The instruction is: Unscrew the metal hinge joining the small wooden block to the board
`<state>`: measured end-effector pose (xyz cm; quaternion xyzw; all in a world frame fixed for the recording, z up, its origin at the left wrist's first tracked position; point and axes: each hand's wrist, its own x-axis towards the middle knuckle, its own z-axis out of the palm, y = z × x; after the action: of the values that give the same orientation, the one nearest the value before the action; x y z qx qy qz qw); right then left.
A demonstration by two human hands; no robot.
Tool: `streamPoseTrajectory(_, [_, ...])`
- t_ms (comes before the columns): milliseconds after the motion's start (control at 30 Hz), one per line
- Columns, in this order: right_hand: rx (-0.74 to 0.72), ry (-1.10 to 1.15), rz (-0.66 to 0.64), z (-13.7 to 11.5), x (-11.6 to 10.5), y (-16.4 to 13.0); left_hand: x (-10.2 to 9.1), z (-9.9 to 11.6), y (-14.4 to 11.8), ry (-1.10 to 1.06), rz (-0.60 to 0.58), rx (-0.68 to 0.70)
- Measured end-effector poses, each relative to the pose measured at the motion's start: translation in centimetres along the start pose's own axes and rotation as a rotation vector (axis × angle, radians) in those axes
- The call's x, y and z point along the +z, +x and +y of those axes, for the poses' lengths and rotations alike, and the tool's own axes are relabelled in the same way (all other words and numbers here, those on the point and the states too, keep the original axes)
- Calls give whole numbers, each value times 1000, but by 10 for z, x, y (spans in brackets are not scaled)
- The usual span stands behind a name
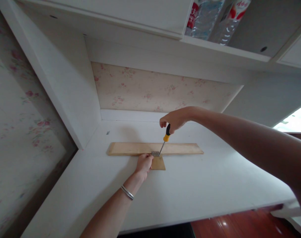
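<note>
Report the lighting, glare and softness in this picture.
Head view: washed-out patch at right edge, glints on the floor; head view: soft shadow on the desk left of the left forearm; head view: hinge lacks crisp detail.

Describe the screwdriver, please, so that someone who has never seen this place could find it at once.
On the white surface is a long pale wooden board. Near its middle, the right hand holds the screwdriver at a slant, its tip down at a small metal fitting. Its yellow-and-black handle sets it apart from the pale board and silvery fitting.
</note>
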<state>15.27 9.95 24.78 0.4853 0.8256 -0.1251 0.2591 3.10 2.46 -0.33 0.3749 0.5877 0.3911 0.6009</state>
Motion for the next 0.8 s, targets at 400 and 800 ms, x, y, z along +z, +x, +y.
streamPoseTrajectory(400, [-44, 0, 44, 3, -1, 5, 0, 3, -2, 5, 11, -1])
streamPoseTrajectory(800, [98, 110, -46, -3, -2, 3, 0, 5, -3, -1, -1, -12])
